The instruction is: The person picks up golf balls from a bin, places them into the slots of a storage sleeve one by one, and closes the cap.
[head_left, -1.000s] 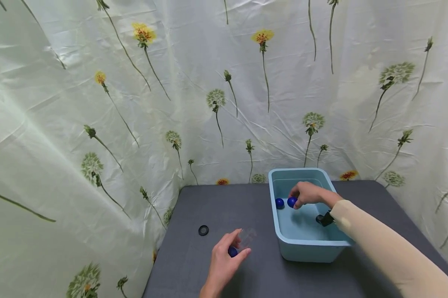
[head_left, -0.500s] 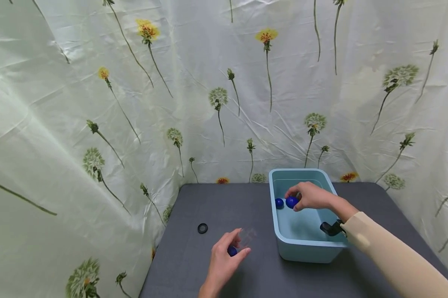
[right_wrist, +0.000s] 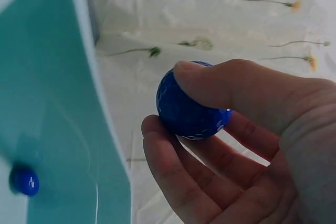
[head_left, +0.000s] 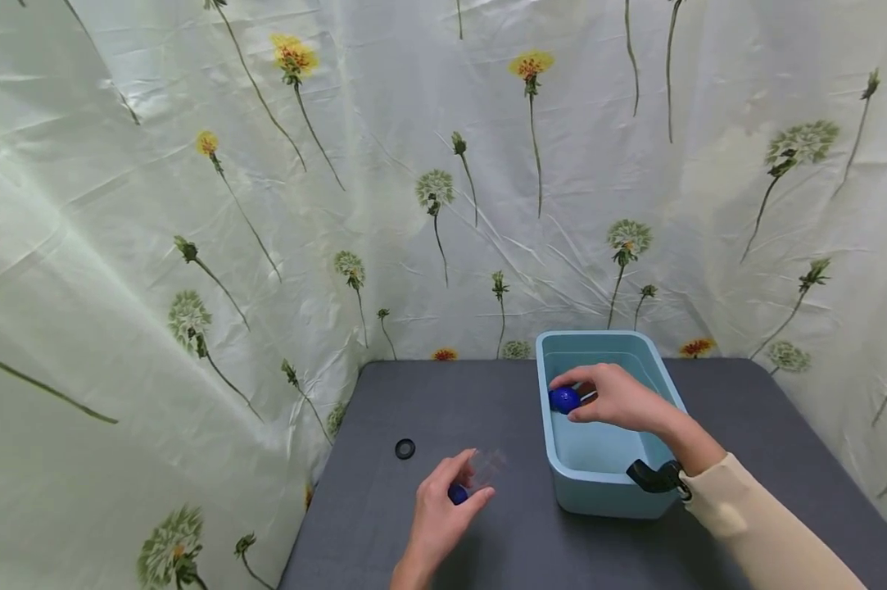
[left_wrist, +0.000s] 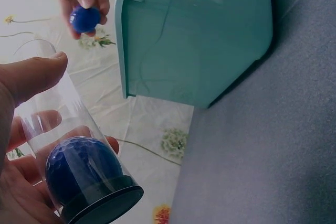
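My left hand (head_left: 443,516) grips a clear tube (left_wrist: 73,103), tilted in the left wrist view. One dimpled blue golf ball (left_wrist: 84,166) rests inside it, against the black end cap (left_wrist: 107,203). My right hand (head_left: 623,397) pinches a second blue golf ball (right_wrist: 186,106) between thumb and fingers. In the head view this ball overlaps the left part of the light blue bin (head_left: 613,498); the left wrist view shows it outside the bin's outline. Another blue ball (right_wrist: 25,181) lies in the bin, mostly hidden behind the held one in the head view.
A round black cap (head_left: 405,448) lies on the dark grey table (head_left: 443,401), left of the bin and beyond my left hand. A flower-printed curtain (head_left: 384,180) hangs behind and along the left side. A black wrist camera (head_left: 653,477) sits on my right wrist.
My right hand, holding the golf ball, has moved left and toward me, looking larger as it rises from the bin. My left hand and the tube have stayed nearly still.
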A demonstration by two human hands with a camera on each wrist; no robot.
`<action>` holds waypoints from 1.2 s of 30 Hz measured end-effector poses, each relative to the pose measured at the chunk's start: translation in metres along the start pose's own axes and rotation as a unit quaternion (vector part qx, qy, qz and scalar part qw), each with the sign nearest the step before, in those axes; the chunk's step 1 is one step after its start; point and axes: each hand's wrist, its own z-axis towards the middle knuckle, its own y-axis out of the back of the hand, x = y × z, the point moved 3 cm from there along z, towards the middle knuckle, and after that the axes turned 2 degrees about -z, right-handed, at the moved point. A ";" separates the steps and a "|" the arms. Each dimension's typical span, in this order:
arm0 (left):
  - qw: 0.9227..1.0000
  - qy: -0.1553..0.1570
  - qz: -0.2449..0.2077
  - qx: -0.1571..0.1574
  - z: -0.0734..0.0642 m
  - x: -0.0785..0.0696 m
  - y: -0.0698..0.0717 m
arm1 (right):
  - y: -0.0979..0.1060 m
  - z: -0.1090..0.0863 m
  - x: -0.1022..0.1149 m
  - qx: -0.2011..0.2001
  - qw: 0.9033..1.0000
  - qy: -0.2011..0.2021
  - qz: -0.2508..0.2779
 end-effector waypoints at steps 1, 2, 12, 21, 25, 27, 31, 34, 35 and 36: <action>1.000 -0.001 -0.002 0.000 0.001 0.000 0.000 | -0.002 -0.002 0.002 -0.007 1.000 0.003 0.007; 1.000 -0.002 -0.004 0.000 0.001 0.000 -0.001 | -0.005 -0.004 0.004 -0.013 1.000 0.005 0.015; 1.000 -0.023 0.007 -0.004 0.002 -0.003 -0.003 | -0.044 -0.014 0.033 -0.029 0.992 0.025 0.124; 1.000 -0.017 0.001 -0.005 0.004 -0.006 0.001 | -0.068 -0.010 0.051 -0.017 0.990 0.042 0.135; 1.000 -0.019 -0.003 -0.010 0.006 -0.005 0.002 | -0.074 -0.007 0.054 -0.020 0.989 0.044 0.140; 1.000 -0.017 -0.004 -0.012 0.006 -0.004 0.003 | -0.076 -0.006 0.056 -0.021 0.988 0.045 0.146; 1.000 -0.017 -0.002 -0.009 0.007 -0.004 0.003 | -0.080 -0.004 0.056 -0.022 0.987 0.040 0.157; 1.000 -0.016 -0.002 -0.004 0.007 -0.004 0.003 | -0.083 -0.003 0.056 -0.020 0.986 0.037 0.162; 1.000 -0.015 -0.001 -0.002 0.006 -0.004 0.003 | -0.084 -0.003 0.057 -0.020 0.986 0.037 0.164; 1.000 -0.014 -0.001 0.000 0.006 -0.004 0.003 | -0.085 -0.002 0.057 -0.021 0.986 0.037 0.164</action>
